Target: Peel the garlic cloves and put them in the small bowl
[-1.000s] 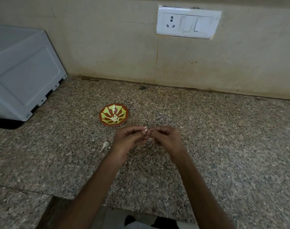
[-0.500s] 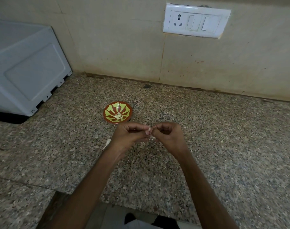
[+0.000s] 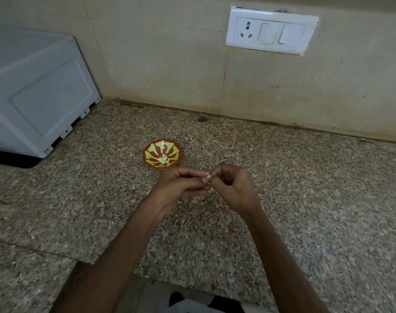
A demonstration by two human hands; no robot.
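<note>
A small red bowl (image 3: 155,164) with a yellow petal pattern sits on the granite counter (image 3: 305,199), with several pale peeled cloves (image 3: 163,159) at its middle. Just in front and to its right, my left hand (image 3: 181,185) and my right hand (image 3: 234,187) meet fingertip to fingertip above the counter. Between them they pinch a small pale garlic clove (image 3: 207,175), most of it hidden by my fingers. Both hands have their fingers curled round it.
A white appliance (image 3: 34,93) stands at the back left on the counter. A tiled wall with a white socket and switch plate (image 3: 271,30) runs along the back. The counter's front edge (image 3: 192,280) lies below my forearms. A small dark speck (image 3: 202,119) lies by the wall.
The camera has shifted, so the bowl and wall sit further right in view. My hands stay together on the clove. The loose garlic piece left of my left wrist is now hidden.
</note>
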